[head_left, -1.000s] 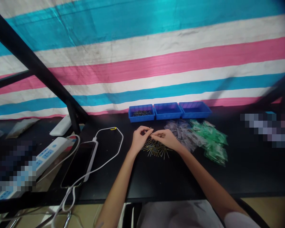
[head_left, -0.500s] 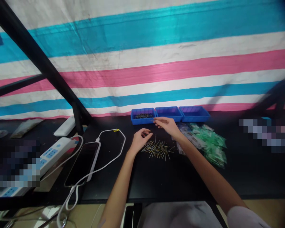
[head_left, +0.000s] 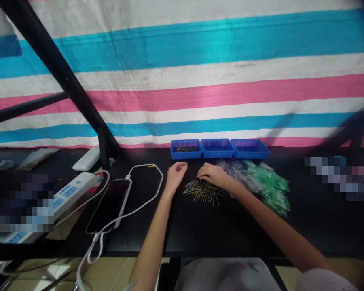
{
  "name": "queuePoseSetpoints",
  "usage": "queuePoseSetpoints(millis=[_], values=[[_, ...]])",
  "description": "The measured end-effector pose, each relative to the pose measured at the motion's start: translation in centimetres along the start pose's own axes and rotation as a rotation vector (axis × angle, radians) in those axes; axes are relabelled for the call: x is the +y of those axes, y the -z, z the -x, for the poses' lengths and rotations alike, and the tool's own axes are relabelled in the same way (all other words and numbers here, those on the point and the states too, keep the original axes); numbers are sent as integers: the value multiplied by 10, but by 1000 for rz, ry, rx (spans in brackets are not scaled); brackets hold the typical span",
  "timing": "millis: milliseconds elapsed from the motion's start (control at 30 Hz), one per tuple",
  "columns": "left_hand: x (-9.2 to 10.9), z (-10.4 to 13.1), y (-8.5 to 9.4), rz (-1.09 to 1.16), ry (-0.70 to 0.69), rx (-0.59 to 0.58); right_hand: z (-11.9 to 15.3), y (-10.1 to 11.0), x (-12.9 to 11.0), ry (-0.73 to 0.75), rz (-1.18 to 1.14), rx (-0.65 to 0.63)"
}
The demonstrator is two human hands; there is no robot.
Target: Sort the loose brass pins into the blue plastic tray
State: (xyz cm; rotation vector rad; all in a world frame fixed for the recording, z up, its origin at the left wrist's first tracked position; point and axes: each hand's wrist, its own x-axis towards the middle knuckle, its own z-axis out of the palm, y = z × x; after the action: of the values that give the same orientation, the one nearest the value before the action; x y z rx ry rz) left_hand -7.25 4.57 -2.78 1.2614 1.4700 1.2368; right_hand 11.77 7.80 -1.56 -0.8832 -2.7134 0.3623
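Note:
A loose pile of thin metal rods [head_left: 202, 191], gold and silver in colour, lies on the black table; whether they are drill bits or long screws is too small to tell. Over the pile's far edge, my right hand [head_left: 214, 174] bends down with fingertips pinched at the rods. My left hand [head_left: 176, 176] hovers just left of the pile, thumb and fingers pressed together. Anything between its fingertips is too small to see. Behind the hands stands a blue bin [head_left: 186, 155] with similar dark rods inside.
Two more blue bins, a middle one [head_left: 217, 154] and a right one [head_left: 250, 154], adjoin the first. Green and clear plastic bags [head_left: 268, 184] lie right of the pile. To the left are a phone [head_left: 109, 207], a white cable [head_left: 145, 203] and a power strip [head_left: 69, 193].
My right hand has come down from the front of the left bin to the pile. My left hand has shifted slightly up and its fingers have drawn closer together. The view has tilted slightly.

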Motion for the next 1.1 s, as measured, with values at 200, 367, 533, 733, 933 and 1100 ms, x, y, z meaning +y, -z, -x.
queuePoseSetpoints(millis=[200,367,533,733,933,1100], values=[[1,1,-1,17,-6,18,12,4,4,-10,50,20],[-1,2,-8,-24,-46,-15,15,1,2,-88,33,106],[-1,8,-12,-84,-98,-190,7,3,-9,-411,-454,416],[7,14,-12,-13,-109,-318,-1,1,-23,-474,-874,444],[10,14,-13,108,-110,-228,-1,2,-28,-466,-781,492],[13,13,-13,131,-81,-178,6,6,-30,-458,-714,477]])
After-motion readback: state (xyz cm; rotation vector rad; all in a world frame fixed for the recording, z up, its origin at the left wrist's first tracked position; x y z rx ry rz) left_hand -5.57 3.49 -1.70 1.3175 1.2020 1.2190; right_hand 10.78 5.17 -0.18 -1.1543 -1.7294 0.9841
